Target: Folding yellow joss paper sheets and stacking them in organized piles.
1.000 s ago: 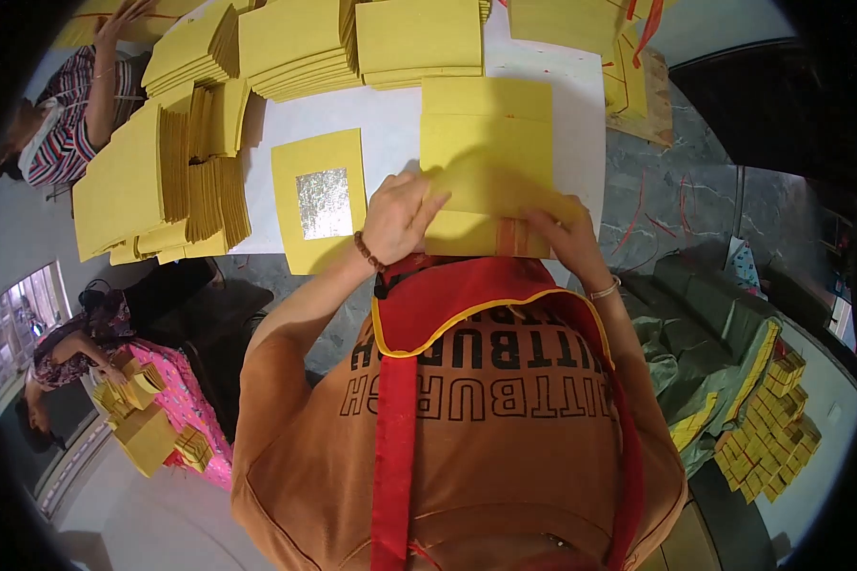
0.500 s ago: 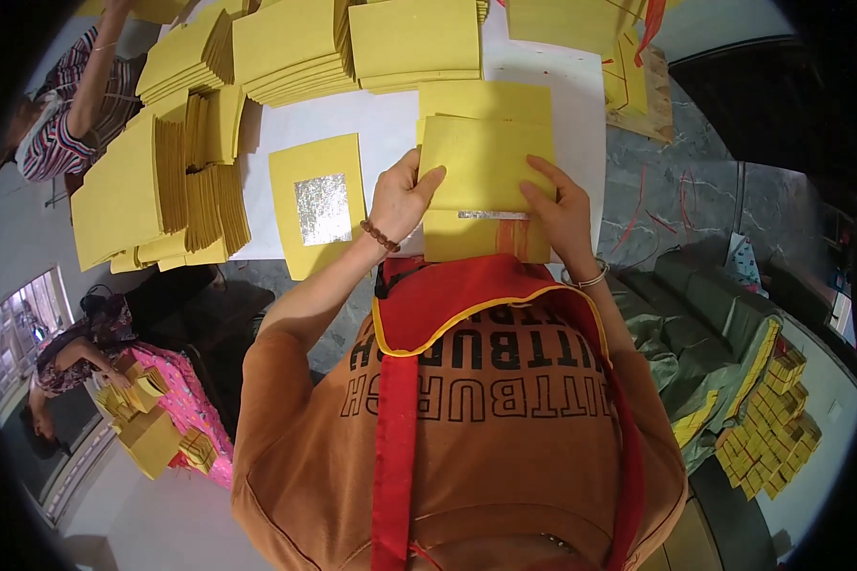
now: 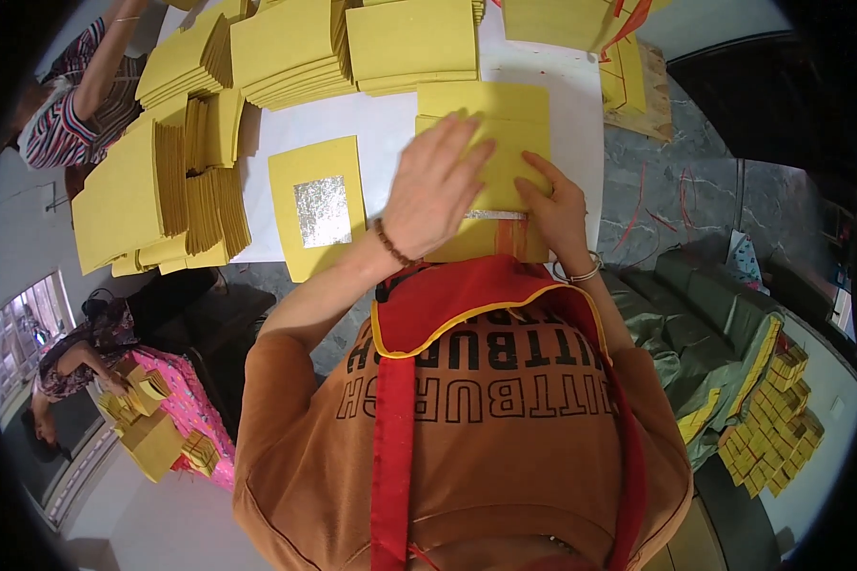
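Observation:
A yellow paper sheet [image 3: 501, 186] lies in front of me, its far part folded down toward me. Below the fold edge shows a thin silver strip [image 3: 497, 215] above some reddish marks. My left hand [image 3: 434, 183] lies flat over the left half of the folded paper, fingers stretched out and covering it. At the right edge my right hand [image 3: 559, 207] grips the paper between thumb and fingers. More yellow paper [image 3: 505, 97] sticks out beyond the fold. To the left lies another yellow sheet [image 3: 290, 173] with a silver foil square [image 3: 323, 211] on it.
Stacks of folded yellow paper [image 3: 290, 48] line the far and left sides of the white tabletop [image 3: 381, 133]. Red strips [image 3: 628, 29] hang at the far right. Two other people work at the left. Tied yellow bundles [image 3: 771, 419] are piled at the lower right.
My left hand has let go of the paper's left edge and moved up and right, flattening over the folded part. My right hand stays at the right edge.

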Demonstrator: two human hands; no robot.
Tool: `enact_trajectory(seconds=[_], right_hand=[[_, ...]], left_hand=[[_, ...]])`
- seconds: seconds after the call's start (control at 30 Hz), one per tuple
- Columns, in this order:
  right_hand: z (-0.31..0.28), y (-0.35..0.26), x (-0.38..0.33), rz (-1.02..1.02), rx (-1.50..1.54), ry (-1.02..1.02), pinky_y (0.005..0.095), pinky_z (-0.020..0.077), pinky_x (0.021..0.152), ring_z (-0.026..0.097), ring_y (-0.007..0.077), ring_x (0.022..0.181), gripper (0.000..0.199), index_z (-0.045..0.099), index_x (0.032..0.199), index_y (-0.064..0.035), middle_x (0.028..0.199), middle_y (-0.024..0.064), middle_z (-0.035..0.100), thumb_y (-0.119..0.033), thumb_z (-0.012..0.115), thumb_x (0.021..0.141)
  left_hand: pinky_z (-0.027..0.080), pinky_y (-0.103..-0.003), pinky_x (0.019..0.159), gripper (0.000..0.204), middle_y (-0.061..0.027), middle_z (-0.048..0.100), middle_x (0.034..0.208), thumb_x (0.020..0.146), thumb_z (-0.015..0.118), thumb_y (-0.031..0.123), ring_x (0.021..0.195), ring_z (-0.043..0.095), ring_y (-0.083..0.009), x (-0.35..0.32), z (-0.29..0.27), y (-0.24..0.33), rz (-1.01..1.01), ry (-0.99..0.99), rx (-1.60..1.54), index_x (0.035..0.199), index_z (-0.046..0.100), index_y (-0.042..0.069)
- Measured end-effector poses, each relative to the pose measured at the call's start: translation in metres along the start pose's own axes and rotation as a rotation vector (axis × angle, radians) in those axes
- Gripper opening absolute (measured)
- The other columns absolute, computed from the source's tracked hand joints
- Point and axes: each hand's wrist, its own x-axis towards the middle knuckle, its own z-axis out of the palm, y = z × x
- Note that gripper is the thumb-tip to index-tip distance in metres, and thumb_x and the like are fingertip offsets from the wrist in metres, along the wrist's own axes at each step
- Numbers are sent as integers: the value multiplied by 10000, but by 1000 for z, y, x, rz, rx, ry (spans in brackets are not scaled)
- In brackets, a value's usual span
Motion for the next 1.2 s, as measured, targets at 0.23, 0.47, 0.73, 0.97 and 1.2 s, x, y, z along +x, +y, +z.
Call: enact_trajectory(seconds=[0.23,0.47,0.73,0.97,1.2], right_hand=[[0,-17,-8,-209,-456,120,399,422,883,526,252,1112,504,508,1260,-123,1302,167,464,-234,641,787],[13,0,-3,-574,-1002,-80,702,62,957,247,289,1335,592,360,1361,-120,1442,101,282,-412,499,865],[14,4,-2,-422,-1006,-171,673,80,984,91,316,1382,638,292,1396,-87,1495,115,138,-433,450,883],[-33,20,8,-149,260,-376,469,260,1045,312,274,1313,504,360,1347,-47,1402,116,366,-184,526,891],[-49,43,4,34,812,119,356,416,923,492,219,1154,357,437,1276,-66,1206,81,534,-150,481,932]], left_hand=[[227,-459,1058,626,-178,295,1412,839,537,427,1309,269,-329,-15,41,-8,-43,-321,144,1348,373,102],[199,-464,1064,640,-172,269,1427,820,550,400,1314,249,-333,-15,41,-9,-45,-330,129,1350,368,92],[269,-461,1006,660,-192,323,1387,787,592,384,1228,339,-355,-9,19,-22,149,-383,-35,1324,393,56],[471,-450,792,556,-265,517,1172,774,526,190,1019,542,-377,-11,36,11,244,-266,498,1295,433,18],[463,-361,897,606,-140,519,1262,734,526,-15,1069,566,-294,40,-37,-41,-93,-279,-316,1322,407,68]])
